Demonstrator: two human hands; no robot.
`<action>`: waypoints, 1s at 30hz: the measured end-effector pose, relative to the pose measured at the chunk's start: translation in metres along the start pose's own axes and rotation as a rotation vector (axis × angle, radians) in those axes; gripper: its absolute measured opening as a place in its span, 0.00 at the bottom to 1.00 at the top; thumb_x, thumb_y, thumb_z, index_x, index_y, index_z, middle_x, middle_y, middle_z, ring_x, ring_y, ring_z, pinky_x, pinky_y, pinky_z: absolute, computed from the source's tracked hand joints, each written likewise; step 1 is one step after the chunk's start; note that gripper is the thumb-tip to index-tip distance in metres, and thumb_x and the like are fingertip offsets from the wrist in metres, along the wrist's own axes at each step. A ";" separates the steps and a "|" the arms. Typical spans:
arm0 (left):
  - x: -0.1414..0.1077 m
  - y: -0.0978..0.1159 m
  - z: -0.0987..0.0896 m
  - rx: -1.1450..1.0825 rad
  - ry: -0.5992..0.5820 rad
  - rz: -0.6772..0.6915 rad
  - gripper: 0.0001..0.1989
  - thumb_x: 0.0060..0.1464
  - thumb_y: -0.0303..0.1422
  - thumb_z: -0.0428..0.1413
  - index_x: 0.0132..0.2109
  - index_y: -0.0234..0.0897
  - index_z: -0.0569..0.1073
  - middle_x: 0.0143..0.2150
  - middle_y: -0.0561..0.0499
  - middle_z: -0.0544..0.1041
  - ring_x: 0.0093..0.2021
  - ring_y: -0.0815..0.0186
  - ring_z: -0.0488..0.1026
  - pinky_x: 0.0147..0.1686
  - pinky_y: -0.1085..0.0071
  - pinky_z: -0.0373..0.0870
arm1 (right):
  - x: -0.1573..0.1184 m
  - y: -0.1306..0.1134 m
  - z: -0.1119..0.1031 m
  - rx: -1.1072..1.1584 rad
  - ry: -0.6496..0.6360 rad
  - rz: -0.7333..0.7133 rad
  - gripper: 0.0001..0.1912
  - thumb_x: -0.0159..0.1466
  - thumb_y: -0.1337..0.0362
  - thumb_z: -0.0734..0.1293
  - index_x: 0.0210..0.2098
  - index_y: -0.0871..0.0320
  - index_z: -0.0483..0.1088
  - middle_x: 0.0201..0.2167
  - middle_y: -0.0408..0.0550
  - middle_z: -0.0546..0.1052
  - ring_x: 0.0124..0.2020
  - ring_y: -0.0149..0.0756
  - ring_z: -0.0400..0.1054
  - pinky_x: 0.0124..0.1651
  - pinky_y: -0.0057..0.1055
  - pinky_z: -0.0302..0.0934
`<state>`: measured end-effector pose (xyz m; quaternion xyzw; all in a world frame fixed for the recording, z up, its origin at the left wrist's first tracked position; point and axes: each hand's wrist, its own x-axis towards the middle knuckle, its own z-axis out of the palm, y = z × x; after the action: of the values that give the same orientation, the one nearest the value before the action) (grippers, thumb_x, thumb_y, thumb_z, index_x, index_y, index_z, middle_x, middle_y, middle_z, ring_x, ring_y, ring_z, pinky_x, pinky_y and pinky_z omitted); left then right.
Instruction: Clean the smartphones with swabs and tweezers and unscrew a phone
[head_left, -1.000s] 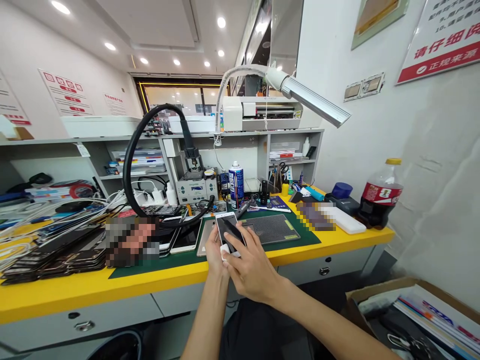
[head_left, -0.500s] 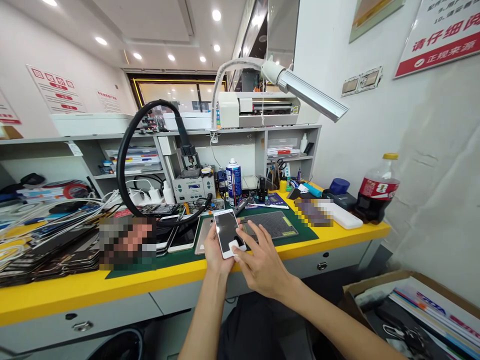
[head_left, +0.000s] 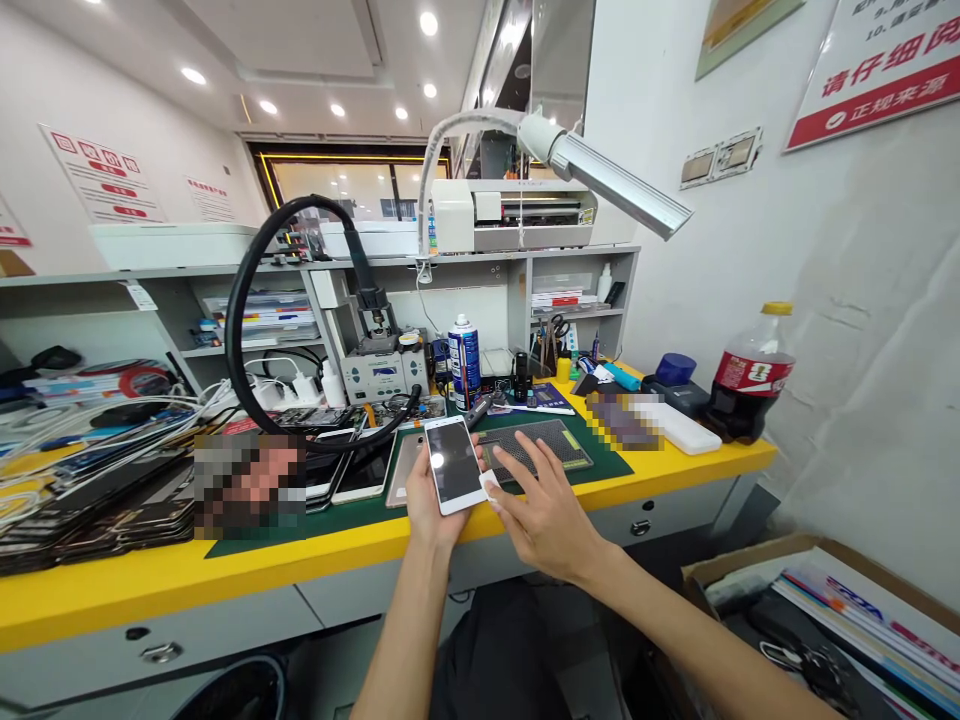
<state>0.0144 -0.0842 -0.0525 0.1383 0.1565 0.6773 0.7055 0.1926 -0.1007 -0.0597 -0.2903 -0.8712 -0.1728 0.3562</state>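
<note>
A white-framed smartphone with a dark screen lies face up in my left hand, fingers wrapped round its edges. Close to the phone's lower right corner, my right hand pinches a small white pad between thumb and index finger; its other fingers are spread. Whether the pad is cloth or paper I cannot tell. Behind my right hand lies a perforated mat on the green work mat. Left of the phone are a gold phone and a white phone with a dark screen.
A blue spray can stands behind the phone. A black flexible hose arches at the left near stacked phone parts. A cola bottle stands at the right end of the yellow-edged bench. A lamp hangs overhead.
My right hand has drawn the white pad from the phone's lower screen to the right, off its lower corner. My left hand still holds the phone. The view has shifted slightly.
</note>
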 end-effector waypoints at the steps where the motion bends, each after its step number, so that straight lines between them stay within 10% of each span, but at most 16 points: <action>1: 0.000 0.000 0.000 -0.003 0.000 -0.004 0.23 0.65 0.40 0.46 0.57 0.28 0.71 0.44 0.38 0.80 0.34 0.59 0.78 0.37 0.63 0.76 | 0.001 -0.001 0.000 -0.004 0.000 -0.007 0.14 0.66 0.68 0.64 0.51 0.55 0.72 0.63 0.54 0.66 0.70 0.58 0.44 0.66 0.62 0.47; 30: 0.002 -0.001 -0.002 0.043 0.043 0.067 0.18 0.63 0.38 0.48 0.46 0.30 0.77 0.41 0.41 0.82 0.46 0.54 0.79 0.51 0.59 0.74 | 0.026 -0.030 0.017 0.204 -0.071 0.008 0.14 0.66 0.65 0.64 0.48 0.47 0.76 0.67 0.46 0.61 0.71 0.59 0.41 0.67 0.63 0.42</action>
<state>0.0141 -0.0824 -0.0551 0.1439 0.1815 0.6998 0.6757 0.1497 -0.1053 -0.0551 -0.2618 -0.8951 -0.0718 0.3536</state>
